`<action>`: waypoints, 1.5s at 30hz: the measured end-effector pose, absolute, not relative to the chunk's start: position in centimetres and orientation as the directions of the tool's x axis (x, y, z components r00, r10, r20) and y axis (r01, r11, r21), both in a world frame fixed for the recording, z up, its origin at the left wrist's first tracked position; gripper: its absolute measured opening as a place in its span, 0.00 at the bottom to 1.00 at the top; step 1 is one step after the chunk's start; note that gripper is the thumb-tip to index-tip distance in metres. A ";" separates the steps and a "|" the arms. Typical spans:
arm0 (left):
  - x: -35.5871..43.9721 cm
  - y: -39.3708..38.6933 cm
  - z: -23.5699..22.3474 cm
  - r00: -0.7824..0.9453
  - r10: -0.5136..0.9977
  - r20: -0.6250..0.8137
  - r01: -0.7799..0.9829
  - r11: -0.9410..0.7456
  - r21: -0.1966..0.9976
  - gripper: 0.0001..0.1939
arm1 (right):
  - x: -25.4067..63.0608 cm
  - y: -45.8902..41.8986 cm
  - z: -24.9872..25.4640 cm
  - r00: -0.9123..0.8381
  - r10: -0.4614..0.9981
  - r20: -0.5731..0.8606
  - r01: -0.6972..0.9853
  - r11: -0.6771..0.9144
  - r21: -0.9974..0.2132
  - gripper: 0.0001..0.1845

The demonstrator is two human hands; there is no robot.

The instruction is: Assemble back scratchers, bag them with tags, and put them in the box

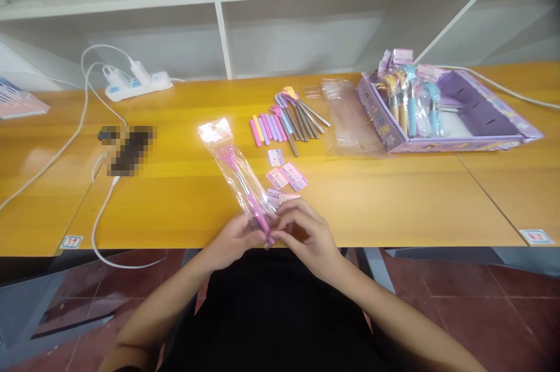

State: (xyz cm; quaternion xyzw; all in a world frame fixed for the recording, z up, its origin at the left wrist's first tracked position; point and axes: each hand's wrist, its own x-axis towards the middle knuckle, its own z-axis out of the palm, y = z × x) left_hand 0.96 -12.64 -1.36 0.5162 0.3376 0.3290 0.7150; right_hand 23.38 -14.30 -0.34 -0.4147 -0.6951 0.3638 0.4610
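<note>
A pink back scratcher (255,209) with a hand-shaped head and metal shaft lies inside a clear plastic bag (226,169), tilted up and to the left. My left hand (236,239) is closed around the bag's lower left side. At the handle's bottom end, my right hand (308,233) pinches the bag with thumb and fingers. Just beyond my hands lie several small printed cards (294,176). Farther back are loose coloured handles (268,129) in a row and a fan of metal rods with hand-shaped heads (301,118).
A purple display box (472,104) at the right holds several bagged scratchers. Beside it lie clear plastic bags (350,118). A white power strip (139,86) with cables stands at the back left, near a pixelated dark object (131,150). White shelves (131,2) rise behind the table.
</note>
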 end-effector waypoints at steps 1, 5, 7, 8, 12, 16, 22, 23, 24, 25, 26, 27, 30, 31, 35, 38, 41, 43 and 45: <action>1.1 -12.7 -1.3 0.569 0.805 -0.167 -0.108 0.274 0.956 0.19 | 23.4 -14.3 -0.5 -0.220 0.930 0.293 0.207 0.338 -0.918 0.11; 1.6 -12.9 -1.0 0.570 0.783 -0.249 -0.049 0.336 0.941 0.19 | 23.6 -14.3 -0.9 -0.210 0.977 0.040 0.000 0.041 -0.999 0.16; 1.7 -12.9 -1.1 0.569 0.791 -0.226 -0.071 0.321 0.944 0.19 | 23.8 -14.3 -1.0 -0.267 0.961 -0.075 -0.046 -0.090 -0.995 0.19; 1.7 -12.8 -1.1 0.575 0.789 -0.216 -0.074 0.313 0.947 0.19 | 24.0 -14.3 -1.0 -0.303 0.946 -0.119 -0.046 -0.139 -0.989 0.19; 1.3 -12.7 -1.2 0.614 0.754 -0.234 0.000 0.296 0.955 0.17 | 24.4 -14.3 -0.9 -0.398 0.897 -0.191 -0.050 -0.230 -0.972 0.20; 1.0 -12.7 -1.2 0.629 0.741 -0.235 0.041 0.270 0.962 0.17 | 24.1 -14.4 -0.8 -0.423 0.897 -0.129 -0.050 -0.165 -0.985 0.16; 0.7 -12.7 -0.5 0.673 0.707 -0.217 0.099 0.204 0.974 0.19 | 23.9 -14.7 -0.4 -0.459 0.885 -0.078 -0.048 -0.112 -0.993 0.13; 0.6 -12.7 -0.2 0.684 0.699 -0.208 0.112 0.181 0.977 0.18 | 24.1 -14.8 -0.2 -0.477 0.875 -0.085 -0.035 -0.115 -0.993 0.13; 0.4 -12.7 0.0 0.692 0.694 -0.197 0.130 0.148 0.980 0.18 | 24.4 -14.9 0.1 -0.504 0.858 -0.097 -0.010 -0.119 -0.993 0.12; 0.2 -12.7 0.2 0.692 0.700 -0.176 0.145 0.104 0.984 0.19 | 24.7 -15.0 0.4 -0.545 0.830 -0.115 0.027 -0.119 -0.992 0.11; 0.0 -12.7 0.4 0.675 0.724 -0.141 0.148 0.054 0.987 0.20 | 24.9 -15.2 0.8 -0.599 0.789 -0.137 0.075 -0.115 -0.991 0.10; -0.1 -12.7 0.5 0.633 0.768 -0.098 0.140 0.012 0.990 0.21 | 25.1 -15.4 1.1 -0.659 0.734 -0.162 0.133 -0.098 -0.986 0.08; -0.1 -12.4 0.0 0.365 0.931 -0.022 0.077 -0.006 0.997 0.21 | 24.7 -16.2 1.4 -0.772 0.595 -0.222 0.320 0.063 -0.945 0.03; 0.1 -12.3 -0.3 0.273 0.962 -0.028 0.045 0.017 0.999 0.22 | 24.3 -16.5 1.3 -0.778 0.583 -0.234 0.378 0.137 -0.915 0.03; 1.0 -11.5 -1.4 0.081 0.996 -0.042 -0.095 0.050 0.994 0.21 | 23.1 -17.0 1.1 -0.768 0.579 -0.273 0.520 0.315 -0.794 0.03; 1.1 -10.9 -1.6 0.045 0.999 -0.020 -0.122 0.025 0.992 0.15 | 23.8 -16.6 1.9 -0.775 0.576 -0.261 0.523 0.351 -0.776 0.07; 0.9 -10.5 -1.2 0.056 0.998 -0.027 -0.079 0.031 0.996 0.15 | 25.5 -15.3 2.8 -0.660 0.746 -0.087 0.579 0.432 -0.692 0.14; 1.0 -10.4 -1.0 0.089 0.994 -0.069 -0.058 0.074 0.996 0.20 | 26.6 -14.0 2.6 -0.463 0.883 0.081 0.722 0.428 -0.544 0.17; 1.2 -10.3 -0.9 0.119 0.987 -0.106 -0.057 0.113 0.992 0.24 | 27.5 -12.7 1.7 -0.302 0.935 0.186 0.851 0.352 -0.389 0.20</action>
